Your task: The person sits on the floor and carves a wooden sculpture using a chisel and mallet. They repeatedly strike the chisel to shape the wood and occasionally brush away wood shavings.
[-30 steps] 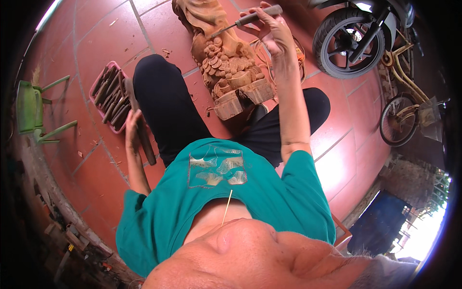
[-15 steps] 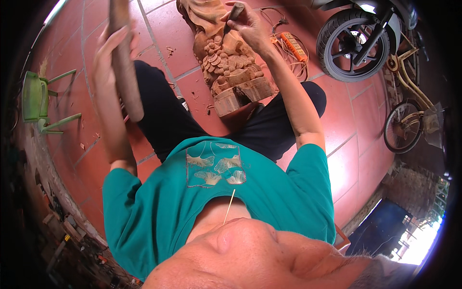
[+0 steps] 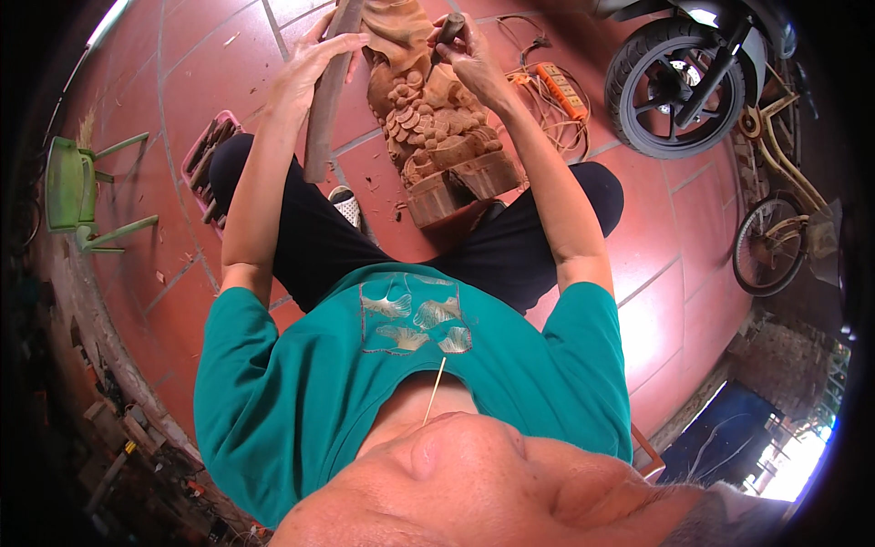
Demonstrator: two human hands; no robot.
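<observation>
Red floor tiles (image 3: 191, 82) were spread under the work. A long wooden mallet (image 3: 326, 91) was gripped by the left hand (image 3: 308, 64), fingers wrapped round its upper part. Just right of that grip, a carved wooden statue (image 3: 436, 128) was propped between the legs. A chisel (image 3: 449, 25) was clasped in the right hand (image 3: 474, 55), against the carving's top.

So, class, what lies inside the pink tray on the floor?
The pink tray holds dark long-handled tools, probably chisels. Its near end is hidden behind the person's knee.
</observation>
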